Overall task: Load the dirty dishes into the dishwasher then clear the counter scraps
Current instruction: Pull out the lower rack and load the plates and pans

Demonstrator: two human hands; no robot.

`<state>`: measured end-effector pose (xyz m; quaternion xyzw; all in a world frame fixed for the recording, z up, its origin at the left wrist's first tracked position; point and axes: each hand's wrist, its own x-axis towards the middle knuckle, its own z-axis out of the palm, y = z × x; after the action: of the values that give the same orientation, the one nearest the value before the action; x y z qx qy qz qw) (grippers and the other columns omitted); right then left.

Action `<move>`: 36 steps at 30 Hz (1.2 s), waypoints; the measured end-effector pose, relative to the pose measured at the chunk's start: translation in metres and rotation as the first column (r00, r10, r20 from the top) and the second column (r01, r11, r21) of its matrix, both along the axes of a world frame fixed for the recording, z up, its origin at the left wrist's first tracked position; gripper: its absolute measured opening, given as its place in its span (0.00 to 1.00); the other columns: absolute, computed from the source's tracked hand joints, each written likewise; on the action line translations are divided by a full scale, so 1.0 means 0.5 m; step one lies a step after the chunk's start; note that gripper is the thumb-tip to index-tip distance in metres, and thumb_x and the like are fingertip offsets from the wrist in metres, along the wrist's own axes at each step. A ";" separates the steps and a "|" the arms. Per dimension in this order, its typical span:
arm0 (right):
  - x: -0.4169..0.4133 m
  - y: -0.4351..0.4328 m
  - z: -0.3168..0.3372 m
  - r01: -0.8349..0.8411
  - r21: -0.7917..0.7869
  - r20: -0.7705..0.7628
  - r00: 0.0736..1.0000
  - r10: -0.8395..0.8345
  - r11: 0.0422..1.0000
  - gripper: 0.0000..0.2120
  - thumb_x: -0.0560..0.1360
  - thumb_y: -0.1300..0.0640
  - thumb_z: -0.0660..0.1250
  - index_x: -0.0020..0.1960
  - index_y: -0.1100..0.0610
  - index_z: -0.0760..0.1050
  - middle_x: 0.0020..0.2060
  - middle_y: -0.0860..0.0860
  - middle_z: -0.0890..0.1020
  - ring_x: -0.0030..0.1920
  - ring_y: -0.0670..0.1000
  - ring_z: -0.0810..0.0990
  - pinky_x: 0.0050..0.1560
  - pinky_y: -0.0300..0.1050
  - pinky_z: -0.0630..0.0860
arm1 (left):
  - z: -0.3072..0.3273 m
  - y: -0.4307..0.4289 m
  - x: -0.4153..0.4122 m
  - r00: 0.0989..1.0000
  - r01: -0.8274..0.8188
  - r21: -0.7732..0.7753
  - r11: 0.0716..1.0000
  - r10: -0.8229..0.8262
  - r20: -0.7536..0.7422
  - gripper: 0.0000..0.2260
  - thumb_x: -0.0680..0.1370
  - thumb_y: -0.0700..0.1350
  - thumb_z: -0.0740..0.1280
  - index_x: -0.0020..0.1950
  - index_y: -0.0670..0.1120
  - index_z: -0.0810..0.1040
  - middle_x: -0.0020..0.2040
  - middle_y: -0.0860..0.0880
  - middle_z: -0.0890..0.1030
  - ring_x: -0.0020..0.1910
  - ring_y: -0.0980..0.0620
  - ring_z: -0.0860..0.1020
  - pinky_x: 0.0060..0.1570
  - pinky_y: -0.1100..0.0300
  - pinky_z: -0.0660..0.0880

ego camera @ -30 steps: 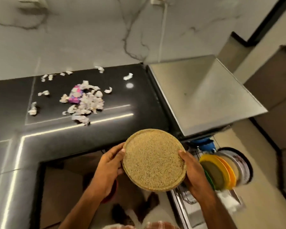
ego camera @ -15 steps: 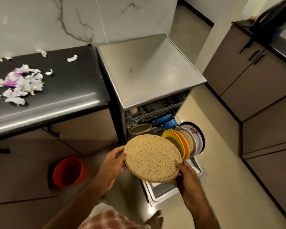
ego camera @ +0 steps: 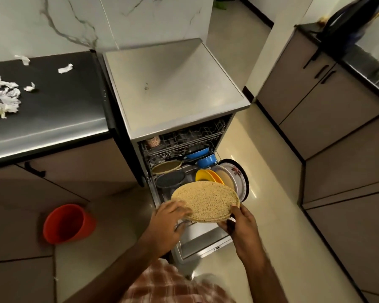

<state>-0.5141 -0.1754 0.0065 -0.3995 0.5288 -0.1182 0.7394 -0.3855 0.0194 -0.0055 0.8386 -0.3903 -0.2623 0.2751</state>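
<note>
Above the open dishwasher (ego camera: 175, 88), the left hand (ego camera: 169, 217) and right hand (ego camera: 241, 224) clasped the speckled plate (ego camera: 206, 201) at eight and four o'clock, apparently steadying it for racking.

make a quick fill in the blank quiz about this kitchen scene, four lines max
1. The left hand and right hand hold the speckled plate above the open ____.
2. The two bowls at the back of the lower rack are ____ in colour.
3. The white scraps lie on the black ____.
4. The orange-red bucket stands on the ____.

Missing words: dishwasher; blue; counter; floor
</note>
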 end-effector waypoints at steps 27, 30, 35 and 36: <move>0.321 -0.554 -0.454 -0.303 0.355 -0.062 0.936 0.346 0.884 0.15 0.84 0.61 0.64 0.69 0.62 0.76 0.54 0.64 0.85 0.47 0.60 0.87 0.44 0.52 0.86 | -0.408 -0.534 0.118 0.923 -0.293 0.092 0.952 0.257 0.285 0.19 0.74 0.44 0.65 0.62 0.58 0.81 0.56 0.57 0.85 0.55 0.54 0.84 0.54 0.52 0.81; 0.373 -0.558 -0.563 -0.327 0.354 -0.013 0.935 0.354 0.876 0.17 0.84 0.63 0.62 0.72 0.57 0.75 0.61 0.65 0.83 0.61 0.65 0.83 0.61 0.60 0.82 | -0.534 -0.545 0.188 0.911 -0.277 0.107 0.955 0.225 0.346 0.25 0.63 0.39 0.77 0.57 0.59 0.84 0.54 0.60 0.85 0.53 0.58 0.84 0.49 0.57 0.82; 0.393 -0.542 -0.677 -0.369 0.344 0.005 0.920 0.391 0.864 0.16 0.83 0.65 0.64 0.69 0.58 0.75 0.58 0.62 0.85 0.52 0.60 0.87 0.51 0.54 0.85 | -0.754 -0.528 0.267 0.883 -0.392 0.191 0.900 0.309 0.353 0.27 0.61 0.38 0.75 0.58 0.57 0.85 0.55 0.58 0.86 0.53 0.54 0.85 0.49 0.58 0.82; 0.385 -0.538 -0.673 -0.385 0.353 0.018 0.914 0.405 0.853 0.15 0.83 0.65 0.64 0.68 0.58 0.75 0.56 0.61 0.86 0.48 0.59 0.88 0.49 0.52 0.85 | -0.785 -0.526 0.271 0.887 -0.393 0.209 0.896 0.309 0.343 0.25 0.63 0.40 0.73 0.59 0.56 0.85 0.55 0.56 0.86 0.53 0.53 0.85 0.49 0.57 0.82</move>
<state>-0.3216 -0.4443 -0.3299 -0.3652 0.4689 0.1434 0.7914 -0.2500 -0.2437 -0.3981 0.9553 -0.2282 -0.1281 0.1378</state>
